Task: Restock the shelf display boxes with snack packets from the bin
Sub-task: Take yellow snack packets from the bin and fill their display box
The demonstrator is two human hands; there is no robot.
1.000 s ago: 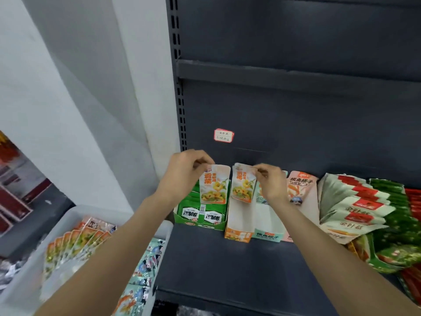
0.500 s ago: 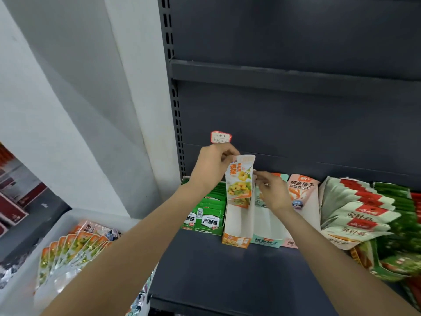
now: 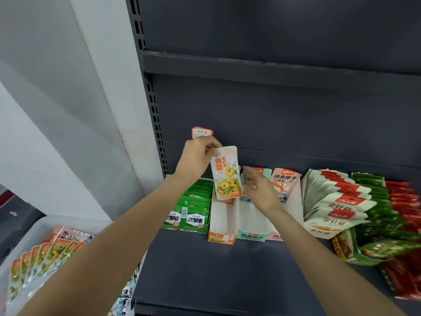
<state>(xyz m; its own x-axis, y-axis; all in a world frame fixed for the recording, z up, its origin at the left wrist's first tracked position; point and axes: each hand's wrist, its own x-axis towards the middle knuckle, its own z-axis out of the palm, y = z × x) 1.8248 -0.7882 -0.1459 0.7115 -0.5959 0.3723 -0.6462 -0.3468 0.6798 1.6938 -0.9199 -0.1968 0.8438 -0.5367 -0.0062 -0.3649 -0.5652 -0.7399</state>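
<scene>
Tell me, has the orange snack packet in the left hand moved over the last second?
Yes. The orange packet went rightward, from in front of the green box to above the orange-and-white box, pinched by the left hand.

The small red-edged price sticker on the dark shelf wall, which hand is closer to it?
Left. The left hand sits just under the red-edged price sticker; the right hand is lower, off to its right.

We face a dark grey shelf unit [image 3: 250, 270]. A small red-edged price label [image 3: 201, 132] is stuck on its back panel. Left of the unit we see a white wall [image 3: 57, 110], with dark floor [image 3: 13, 215] below.
</scene>
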